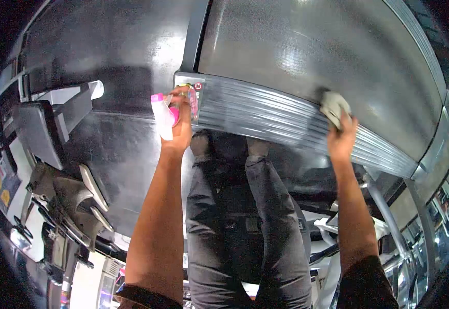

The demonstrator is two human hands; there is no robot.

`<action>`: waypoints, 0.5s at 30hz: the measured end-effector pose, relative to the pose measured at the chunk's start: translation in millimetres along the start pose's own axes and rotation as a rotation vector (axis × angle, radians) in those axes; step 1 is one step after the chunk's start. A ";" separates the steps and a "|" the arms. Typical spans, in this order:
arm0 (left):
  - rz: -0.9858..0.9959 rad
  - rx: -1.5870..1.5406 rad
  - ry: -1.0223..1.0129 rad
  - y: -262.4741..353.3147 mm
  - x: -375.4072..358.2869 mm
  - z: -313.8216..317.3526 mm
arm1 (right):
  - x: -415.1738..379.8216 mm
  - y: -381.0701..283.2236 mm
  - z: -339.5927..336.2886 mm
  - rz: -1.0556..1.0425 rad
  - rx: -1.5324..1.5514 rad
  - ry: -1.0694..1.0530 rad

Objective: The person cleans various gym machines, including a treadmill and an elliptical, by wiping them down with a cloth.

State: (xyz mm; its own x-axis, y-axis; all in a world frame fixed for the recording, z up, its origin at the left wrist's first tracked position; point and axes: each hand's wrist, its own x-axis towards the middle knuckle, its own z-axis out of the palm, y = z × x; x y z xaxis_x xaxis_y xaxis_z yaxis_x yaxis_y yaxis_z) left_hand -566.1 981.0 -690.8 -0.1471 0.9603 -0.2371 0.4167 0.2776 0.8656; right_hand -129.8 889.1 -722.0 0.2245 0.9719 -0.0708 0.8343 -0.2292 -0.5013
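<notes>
My left hand (pixel 182 129) is wrapped round a spray bottle (pixel 162 117) with a white and pink trigger head. Most of the bottle's body is hidden behind my fingers. It overlaps the end of a ridged grey side rail (pixel 255 105), beside a warning label (pixel 199 95). In my right hand (pixel 342 135) is a bunched beige cloth (pixel 334 105). The cloth lies at the far edge of the rail, where it meets the dark treadmill belt (pixel 312 46).
A metal handrail post (pixel 386 219) stands at the right. Towards the left is a piece of gym equipment with a dark pad (pixel 40 131). My legs (pixel 211 221) are below, feet close to the near side of the rail.
</notes>
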 end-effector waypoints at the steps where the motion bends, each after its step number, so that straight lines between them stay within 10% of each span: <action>1: 0.022 -0.025 -0.008 -1.0 0.1 0.3 | 17.5 -42.2 12.8 -0.149 0.022 0.023; 3: 0.074 -0.048 -0.019 -7.0 -2.3 -1.3 | 39.3 -115.3 83.0 -0.218 0.553 -0.009; 7: 0.057 -0.075 -0.027 -7.0 2.9 -1.3 | 62.7 -216.3 110.7 -0.240 0.023 -0.341; 15: 0.136 -0.142 0.021 -15.3 2.9 1.4 | 24.6 -41.2 3.1 -0.239 -0.320 -0.402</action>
State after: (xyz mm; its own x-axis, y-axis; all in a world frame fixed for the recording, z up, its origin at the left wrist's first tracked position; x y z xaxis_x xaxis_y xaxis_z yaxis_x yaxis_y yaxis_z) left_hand -571.7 979.5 -705.3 -0.1171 0.9874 -0.1061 0.3030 0.1373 0.9431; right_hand -160.1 922.6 -705.8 -0.1470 0.9283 -0.3416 0.9636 0.0563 -0.2614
